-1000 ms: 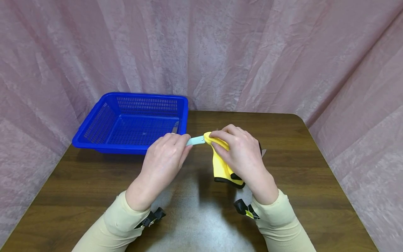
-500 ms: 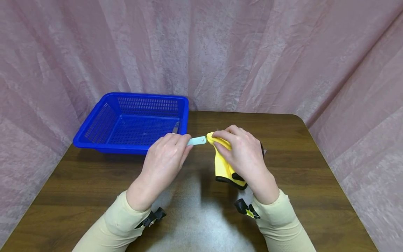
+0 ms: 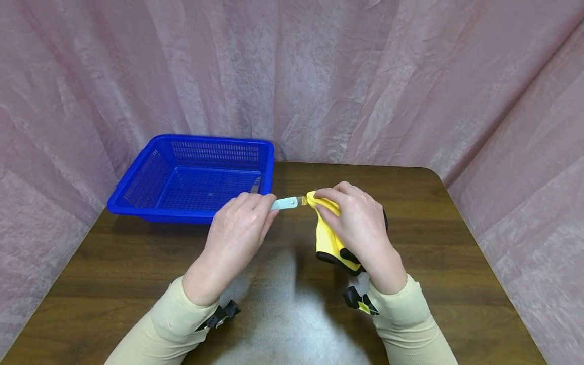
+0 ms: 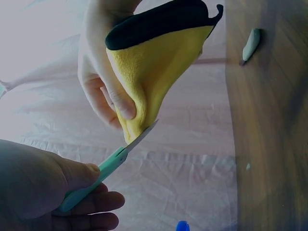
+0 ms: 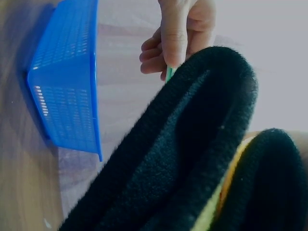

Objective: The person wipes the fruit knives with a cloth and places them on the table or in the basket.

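Your left hand [image 3: 241, 222] pinches the mint-handled knife [image 3: 284, 203], held between both your hands above the counter [image 3: 433, 248]. Long axis runs rightward from that hand, near level, blade toward your right hand [image 3: 358, 218], which pinches yellow cloth [image 3: 325, 235] against it. Whether cloth covers both blade faces: cannot tell. Blue basket [image 3: 157, 211] lies beyond, leftward.

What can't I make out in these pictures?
Head view: lower end of the metal blade in the basket, behind the left hand and rim.
Head view: tip of the knife, covered by the yellow cloth.
Right wrist view: the knife's blade, behind the cloth's black edging.
Left wrist view: blue thing, cut off at the bottom; pale object, too small to name.
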`<state>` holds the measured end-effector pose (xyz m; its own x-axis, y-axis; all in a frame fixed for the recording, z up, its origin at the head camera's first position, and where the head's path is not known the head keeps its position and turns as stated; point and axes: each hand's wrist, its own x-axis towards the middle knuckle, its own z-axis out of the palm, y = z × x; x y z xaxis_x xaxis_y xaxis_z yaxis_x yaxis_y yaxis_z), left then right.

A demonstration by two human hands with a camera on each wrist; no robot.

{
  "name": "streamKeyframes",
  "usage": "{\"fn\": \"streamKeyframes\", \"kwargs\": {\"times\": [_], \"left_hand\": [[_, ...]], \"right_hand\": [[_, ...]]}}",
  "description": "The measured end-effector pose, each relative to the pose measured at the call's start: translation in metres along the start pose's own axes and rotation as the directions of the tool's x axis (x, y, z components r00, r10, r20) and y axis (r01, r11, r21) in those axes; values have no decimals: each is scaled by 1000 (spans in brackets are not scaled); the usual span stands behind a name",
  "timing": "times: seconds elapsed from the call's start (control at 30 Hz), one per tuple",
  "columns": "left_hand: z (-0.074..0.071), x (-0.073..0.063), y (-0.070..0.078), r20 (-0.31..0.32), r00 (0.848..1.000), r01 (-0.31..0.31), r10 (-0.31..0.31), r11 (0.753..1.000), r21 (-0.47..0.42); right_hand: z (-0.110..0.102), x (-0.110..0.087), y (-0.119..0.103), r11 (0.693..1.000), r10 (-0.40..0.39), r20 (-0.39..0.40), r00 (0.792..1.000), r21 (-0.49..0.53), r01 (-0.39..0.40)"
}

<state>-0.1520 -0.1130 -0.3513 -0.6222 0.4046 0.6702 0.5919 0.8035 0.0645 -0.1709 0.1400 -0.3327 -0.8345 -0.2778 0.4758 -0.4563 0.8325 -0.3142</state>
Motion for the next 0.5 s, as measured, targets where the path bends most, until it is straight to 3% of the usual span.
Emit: {"fn": "streamKeyframes", "kwargs": {"times": [0.5], "left_hand": [[-2,0,-2,8,1000,18,-18,1000,0]], "right_hand": [[-5,1,7,997,82,33,996,-5,-81]]}}
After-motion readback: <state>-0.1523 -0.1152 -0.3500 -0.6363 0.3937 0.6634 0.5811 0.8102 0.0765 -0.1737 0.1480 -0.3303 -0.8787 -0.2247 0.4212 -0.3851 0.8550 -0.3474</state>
